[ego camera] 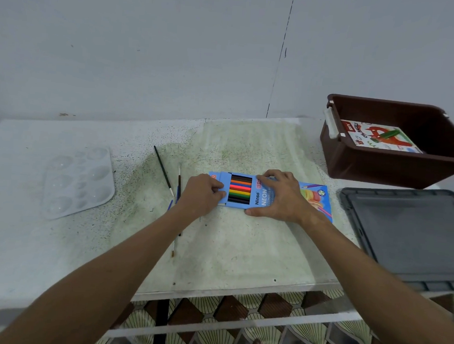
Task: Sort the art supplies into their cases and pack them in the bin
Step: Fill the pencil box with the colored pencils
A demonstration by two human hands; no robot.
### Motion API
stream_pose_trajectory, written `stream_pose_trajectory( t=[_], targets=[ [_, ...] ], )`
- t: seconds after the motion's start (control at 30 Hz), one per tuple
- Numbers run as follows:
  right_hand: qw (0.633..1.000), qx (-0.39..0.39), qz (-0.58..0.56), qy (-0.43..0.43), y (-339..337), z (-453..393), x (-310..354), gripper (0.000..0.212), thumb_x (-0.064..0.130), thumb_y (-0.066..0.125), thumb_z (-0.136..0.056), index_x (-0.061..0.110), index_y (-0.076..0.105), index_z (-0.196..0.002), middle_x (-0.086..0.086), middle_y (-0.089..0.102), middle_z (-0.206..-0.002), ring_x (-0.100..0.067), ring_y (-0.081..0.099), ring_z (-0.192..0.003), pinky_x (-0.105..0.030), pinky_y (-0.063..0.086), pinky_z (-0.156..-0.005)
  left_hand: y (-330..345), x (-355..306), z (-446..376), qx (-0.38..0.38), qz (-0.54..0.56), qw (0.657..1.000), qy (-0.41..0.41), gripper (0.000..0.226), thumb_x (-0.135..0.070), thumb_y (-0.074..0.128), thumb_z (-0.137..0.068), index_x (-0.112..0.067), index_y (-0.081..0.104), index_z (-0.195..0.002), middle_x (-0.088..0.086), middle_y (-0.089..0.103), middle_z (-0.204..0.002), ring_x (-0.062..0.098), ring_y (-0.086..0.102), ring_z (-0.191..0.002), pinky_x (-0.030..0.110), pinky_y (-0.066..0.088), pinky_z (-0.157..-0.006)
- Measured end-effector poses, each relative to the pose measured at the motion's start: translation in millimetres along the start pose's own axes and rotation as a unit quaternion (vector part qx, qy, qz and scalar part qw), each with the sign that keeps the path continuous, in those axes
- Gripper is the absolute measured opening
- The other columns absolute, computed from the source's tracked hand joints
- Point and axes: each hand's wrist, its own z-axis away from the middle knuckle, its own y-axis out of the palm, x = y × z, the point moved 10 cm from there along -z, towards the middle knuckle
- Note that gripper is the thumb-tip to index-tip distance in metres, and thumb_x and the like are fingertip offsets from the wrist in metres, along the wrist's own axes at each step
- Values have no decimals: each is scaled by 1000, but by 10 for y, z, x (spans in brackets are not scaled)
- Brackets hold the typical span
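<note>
Seeing both hands on the blue pencil box [268,195], which lies flat mid-table. My left hand [201,193] pinches the flap at its 9 o'clock end, fingers curled. My right hand [282,196] is spread flat, pressing the box down, thumb on the near edge. Brown bin [382,166] sits at 2 o'clock with the pastel box [378,136] inside. Brushes [164,171] lie at 9 o'clock.

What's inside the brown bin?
Inside the brown bin lies a white box of oil pastels with a red picture on it. The bin's near wall hides part of the floor, so anything else down there cannot be seen.
</note>
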Motion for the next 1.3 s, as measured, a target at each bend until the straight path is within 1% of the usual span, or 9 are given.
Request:
stream_pose_trajectory(
  t=[0.43,0.6,0.67,0.77,0.9,1.0,1.07,1.2,1.3],
  targets=[
    [1000,-12,-1,5,-12,-15,123,98,66,80,-56,17,51,-136,3,47,-132,-17,35,-122,-32,27,-105,271,-482,22,39,2,995,92,27,-17,61,-92,-9,69,-117,8,69,-114,20,65,-94,12,40,-72],
    [999,0,-47,6,-41,54,112,101,63,83,-54,14,48,-136,2,46,-136,-15,34,-126,-36,34,-108,155,-382,2,27,50,995,88,37,-22,70,-85,-10,66,-120,1,71,-108,6,56,-79,19,49,-77],
    [999,1,-48,8,-84,116,63,105,64,82,-53,16,45,-138,2,43,-139,-14,32,-129,-37,33,-110,173,-321,-13,50,37,994,87,46,-29,75,-81,-13,64,-123,-2,69,-109,1,51,-74,11,42,-69],
    [999,0,-3,47,-209,267,-185,111,68,80,-53,19,38,-144,1,35,-146,-17,25,-135,-37,25,-112,198,-294,-28,73,9,992,100,54,-35,76,-79,-16,61,-127,-3,64,-115,3,47,-84,10,34,-66],
    [991,-13,-1,136,-466,539,-625,117,68,81,-51,22,33,-147,0,28,-147,-22,21,-135,-45,23,-113,149,-261,-90,91,12,990,106,74,-43,82,-70,-18,53,-133,-3,49,-116,11,48,-102,23,39,-86],
    [979,-5,-20,204,-524,688,-807,117,61,85,-53,16,32,-147,-3,32,-135,-20,33,-124,-38,36,-104,180,-215,-175,135,-42,986,94,102,-61,81,-58,-19,42,-143,1,44,-121,16,45,-113,35,42,-98],
    [969,13,-60,239,-480,747,-844,102,52,88,-55,14,41,-138,0,40,-120,-11,47,-101,-26,44,-87,225,-228,-206,161,-66,981,84,105,-57,82,-62,-16,35,-146,1,42,-120,14,45,-108,32,43,-93],
    [957,17,-115,265,-468,781,-800,71,36,88,-63,14,51,-120,14,46,-86,-6,50,-71,-10,39,-56,321,-401,-185,210,-73,970,99,83,-40,81,-73,-10,45,-141,2,53,-106,13,52,-87,21,40,-69],
    [956,7,-126,266,-497,805,-761,68,32,87,-65,13,51,-119,16,41,-81,-6,48,-69,-10,36,-52,383,-487,-157,226,-58,965,117,62,-26,80,-77,-7,57,-130,4,61,-104,10,54,-75,19,42,-67]
  ],
)
